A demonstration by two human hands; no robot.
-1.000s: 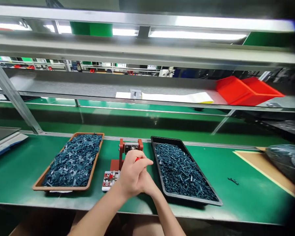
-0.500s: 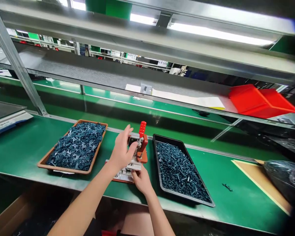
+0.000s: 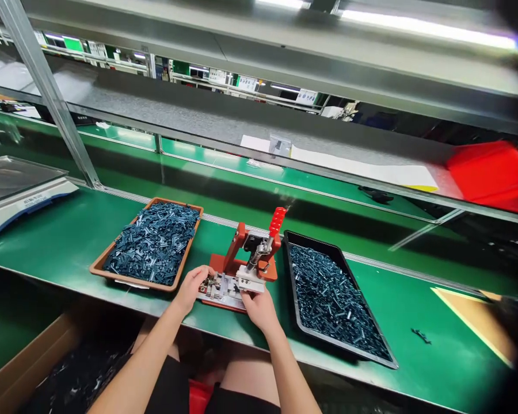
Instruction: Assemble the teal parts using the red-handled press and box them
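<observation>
Brown tray (image 3: 112, 244) of dark plastic parts (image 3: 153, 244) at left; left hand (image 3: 191, 289) half-closed on metal plate (image 3: 220, 290) of red toggle-clamp jig (image 3: 237, 244); right hand (image 3: 259, 310) against steel block (image 3: 250, 280), grip unclear; black tray (image 3: 313, 240) right.

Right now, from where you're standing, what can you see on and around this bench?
green bench top: one, green, under the items
digital scale: one, white and blue, far left
brown tray: one, brown, left of the clamp, holding dark parts
black tray: one, black, right of the clamp, also full
toggle clamp fixture: one, red and steel, centre
cardboard box: one, brown, below the bench, left
red bin: at least one, red, shelf at right
left hand: one, on the fixture's plate
right hand: one, on the fixture's steel block
</observation>
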